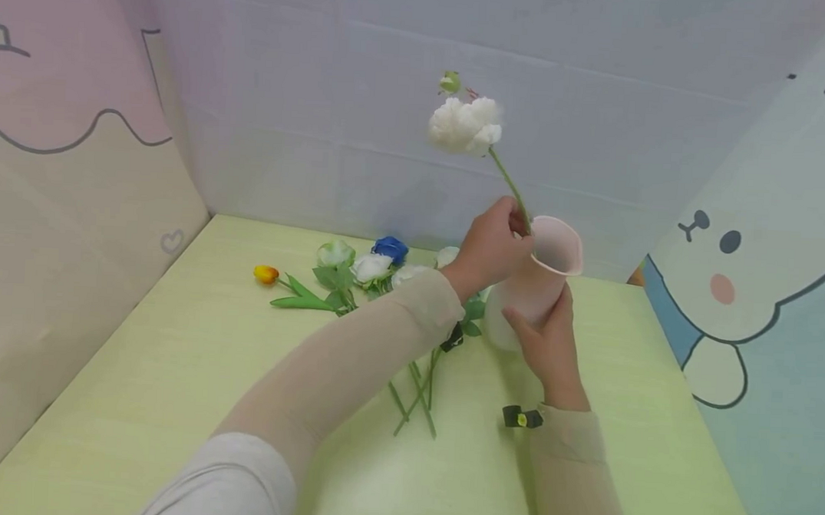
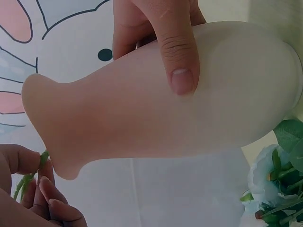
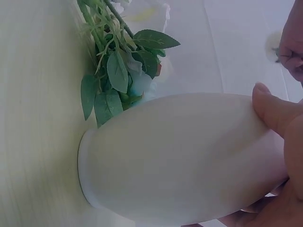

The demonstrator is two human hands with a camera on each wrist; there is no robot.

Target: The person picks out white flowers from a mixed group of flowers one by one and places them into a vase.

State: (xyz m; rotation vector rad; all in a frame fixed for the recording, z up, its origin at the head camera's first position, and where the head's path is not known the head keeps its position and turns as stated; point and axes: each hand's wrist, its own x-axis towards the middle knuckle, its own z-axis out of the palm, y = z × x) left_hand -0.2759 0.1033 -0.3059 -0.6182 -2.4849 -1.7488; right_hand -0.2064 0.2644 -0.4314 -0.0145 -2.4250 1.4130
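Left hand (image 1: 490, 249) pinches white flower (image 1: 464, 127) by its stem (image 1: 506, 179) at the rim of the vase (image 1: 537, 287), right hand (image 1: 553, 352) gripping its body beside loose flowers (image 1: 371, 269); slackened grip plus sideways stem pressure could tip it.

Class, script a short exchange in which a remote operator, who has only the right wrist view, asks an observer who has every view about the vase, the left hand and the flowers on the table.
Operator: The vase fills my right wrist view, and the left hand is cut off at its edge. What is that hand holding?
Observer: A green stem, pinched close to the vase's rim.
Operator: And the flowers lying on the table: does a strong colour escape me?
Observer: Yes, the head view shows a deep blue flower beside a white one.
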